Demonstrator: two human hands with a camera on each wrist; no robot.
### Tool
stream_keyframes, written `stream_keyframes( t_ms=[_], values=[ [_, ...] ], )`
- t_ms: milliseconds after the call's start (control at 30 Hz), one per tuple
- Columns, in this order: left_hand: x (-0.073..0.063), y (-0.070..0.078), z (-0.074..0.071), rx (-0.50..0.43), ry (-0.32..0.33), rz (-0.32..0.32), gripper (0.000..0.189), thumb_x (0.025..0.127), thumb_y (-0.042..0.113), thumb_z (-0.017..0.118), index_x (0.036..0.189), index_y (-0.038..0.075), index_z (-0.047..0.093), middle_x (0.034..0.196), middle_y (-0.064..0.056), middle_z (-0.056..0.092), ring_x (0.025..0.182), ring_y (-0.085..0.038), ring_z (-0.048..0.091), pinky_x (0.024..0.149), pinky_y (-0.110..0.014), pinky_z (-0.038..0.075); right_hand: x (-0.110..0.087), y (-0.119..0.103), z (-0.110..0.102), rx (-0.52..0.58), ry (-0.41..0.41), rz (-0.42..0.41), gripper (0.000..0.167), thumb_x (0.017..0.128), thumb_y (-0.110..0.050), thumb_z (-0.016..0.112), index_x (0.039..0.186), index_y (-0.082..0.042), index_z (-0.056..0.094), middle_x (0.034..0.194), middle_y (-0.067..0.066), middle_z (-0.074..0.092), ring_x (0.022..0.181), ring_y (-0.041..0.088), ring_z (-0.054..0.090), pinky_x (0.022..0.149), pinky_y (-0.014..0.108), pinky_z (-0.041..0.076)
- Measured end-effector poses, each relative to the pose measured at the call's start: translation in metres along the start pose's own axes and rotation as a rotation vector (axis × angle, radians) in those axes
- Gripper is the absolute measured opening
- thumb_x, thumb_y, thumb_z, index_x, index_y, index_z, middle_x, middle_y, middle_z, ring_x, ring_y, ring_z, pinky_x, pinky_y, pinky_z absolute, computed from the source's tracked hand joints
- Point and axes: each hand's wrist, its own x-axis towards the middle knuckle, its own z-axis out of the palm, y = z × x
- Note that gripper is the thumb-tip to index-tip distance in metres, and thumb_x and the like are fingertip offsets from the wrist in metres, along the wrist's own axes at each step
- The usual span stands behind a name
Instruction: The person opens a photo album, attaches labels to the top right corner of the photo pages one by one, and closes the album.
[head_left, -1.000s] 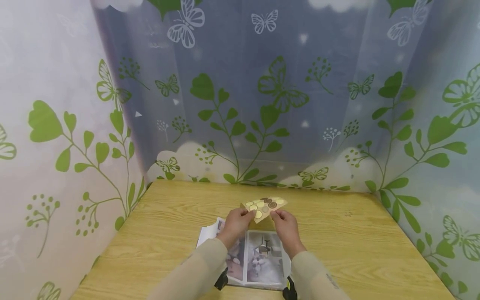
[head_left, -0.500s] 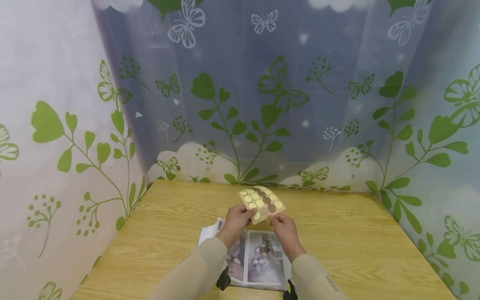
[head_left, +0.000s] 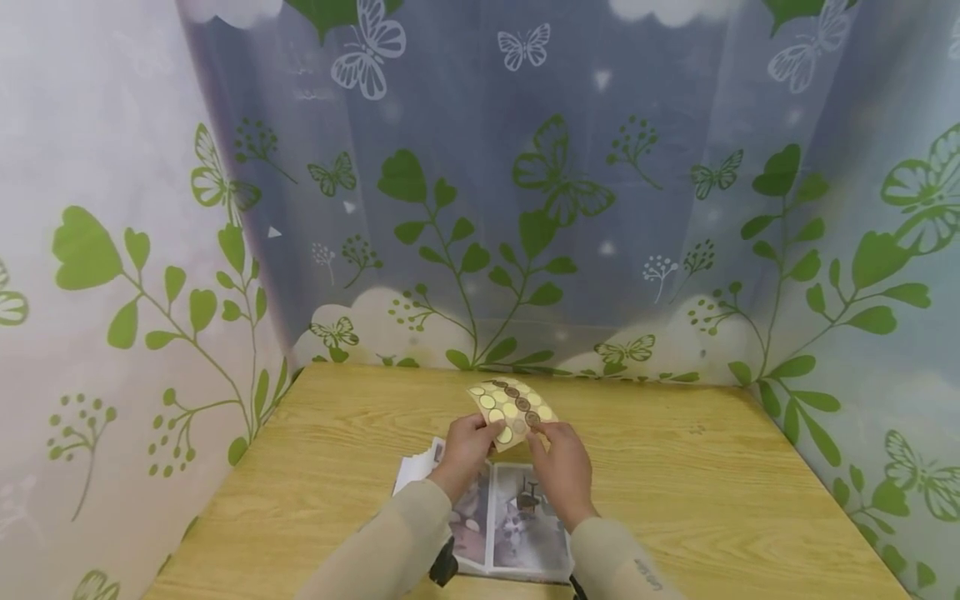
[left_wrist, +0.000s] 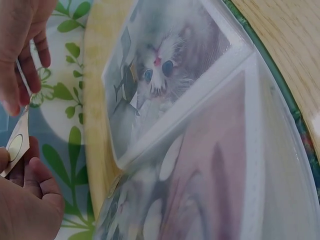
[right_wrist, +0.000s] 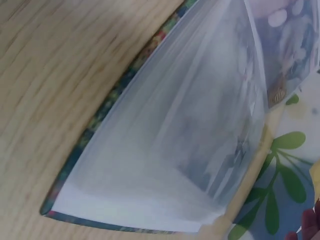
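Observation:
A cream sheet of round stickers (head_left: pixel 510 407), yellow and brown, is held up above the table's middle and bows slightly. My left hand (head_left: pixel 463 454) pinches its near left corner, thumb on top over a yellow sticker. At the near right edge, my right hand (head_left: pixel 564 471) has thumb and fingertips on the sheet. The left wrist view shows the sheet edge-on between both hands. Below them lies an open photo album (head_left: pixel 491 533) with clear sleeves. A kitten picture (left_wrist: pixel 162 65) fills one of its pages. My wrists partly cover the album.
The wood-grain table (head_left: pixel 675 475) extends around the album on every side. A curtain (head_left: pixel 450 100) printed with green leaves and butterflies encloses its back and sides. At the album's left side, loose white page edges (head_left: pixel 411 468) stick out.
The sheet has tilted up to show more of its face and shifted a little left. My right hand has moved left along its near edge, while the left hand keeps its pinch.

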Motion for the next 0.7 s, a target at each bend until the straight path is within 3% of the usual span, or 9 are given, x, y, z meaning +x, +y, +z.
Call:
stream_keyframes(
  t_ms=[100,200,333,500,700],
  values=[
    [-0.0009,-0.0007,0.0001,0.003,-0.005,-0.003,0.019,0.097,0.014,0.064,0.1,-0.003,0.072,0.074,-0.004,0.061,0.065,-0.014,0.053,0.065,-0.035,0.052,-0.0002,-0.0051,0.0037,-0.04,0.014,-0.064,0.024,0.094,-0.021,0.068,0.112,-0.006,0.074,0.11,0.012,0.069,0.101,0.033,0.065,0.087,0.051,0.052],
    [-0.0013,-0.0017,0.0012,-0.007,-0.01,-0.012,0.018,0.096,0.014,0.065,0.094,-0.002,0.072,0.069,-0.002,0.058,0.063,-0.013,0.051,0.064,-0.034,0.051,-0.0003,-0.0089,0.0062,-0.055,0.015,-0.074,0.022,0.094,-0.021,0.069,0.108,-0.005,0.074,0.109,0.012,0.069,0.1,0.033,0.066,0.086,0.05,0.053],
    [-0.0018,-0.002,0.0023,-0.014,-0.026,-0.02,0.017,0.095,0.013,0.066,0.089,-0.002,0.07,0.067,-0.001,0.056,0.061,-0.013,0.051,0.064,-0.033,0.051,0.0007,-0.0106,0.0073,-0.053,-0.014,-0.017,0.025,0.096,-0.023,0.066,0.11,-0.004,0.074,0.109,0.012,0.069,0.099,0.032,0.065,0.084,0.049,0.053],
    [-0.0051,-0.0012,0.0036,-0.032,-0.057,-0.013,0.018,0.096,0.01,0.063,0.095,-0.006,0.07,0.069,-0.001,0.057,0.063,-0.013,0.051,0.063,-0.03,0.05,0.0032,-0.0101,0.0073,-0.006,-0.046,0.078,0.027,0.096,-0.025,0.065,0.113,-0.006,0.074,0.11,0.011,0.07,0.1,0.031,0.065,0.082,0.049,0.053],
    [-0.0042,-0.0036,0.0053,-0.041,-0.085,-0.033,0.018,0.097,0.01,0.061,0.098,-0.006,0.07,0.073,0.0,0.057,0.067,-0.012,0.053,0.071,-0.033,0.056,0.0044,-0.011,0.0079,0.077,-0.075,0.167,0.028,0.098,-0.027,0.063,0.114,-0.007,0.075,0.106,0.009,0.072,0.092,0.025,0.066,0.075,0.044,0.053]
  ],
)
